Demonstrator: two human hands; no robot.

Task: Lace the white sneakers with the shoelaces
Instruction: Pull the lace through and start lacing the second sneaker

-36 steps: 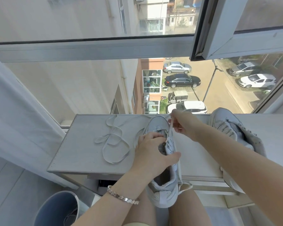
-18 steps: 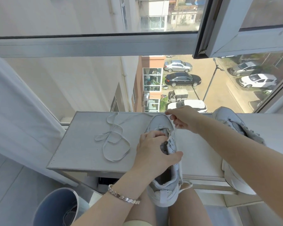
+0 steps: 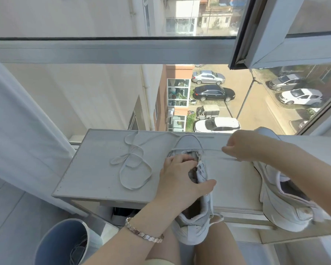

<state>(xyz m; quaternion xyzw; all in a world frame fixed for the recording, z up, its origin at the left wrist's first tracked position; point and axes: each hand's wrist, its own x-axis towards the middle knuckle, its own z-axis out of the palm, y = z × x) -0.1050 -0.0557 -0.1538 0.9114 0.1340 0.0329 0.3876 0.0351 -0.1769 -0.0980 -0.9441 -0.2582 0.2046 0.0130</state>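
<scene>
One white sneaker [image 3: 187,144] lies toe-away on the grey table [image 3: 96,178], its heel hanging over the front edge above my knees. My left hand [image 3: 180,178] grips its upper around the eyelets, thumb on the right side. My right hand [image 3: 237,146] is to the right of the toe and pinches a white shoelace [image 3: 212,149] pulled taut sideways from the front eyelets. A second white sneaker [image 3: 281,203] lies at the right under my right forearm. Another loose white shoelace [image 3: 130,165] lies looped on the table's left half.
A blue bin [image 3: 59,243] stands on the floor at the lower left. A white curtain [image 3: 13,131] hangs at the left. The window frame [image 3: 111,50] runs right behind the table, with a street far below.
My right hand has moved from above the sneaker's toe out to the right, drawing the lace taut through the front eyelets. My left hand stays on the sneaker.
</scene>
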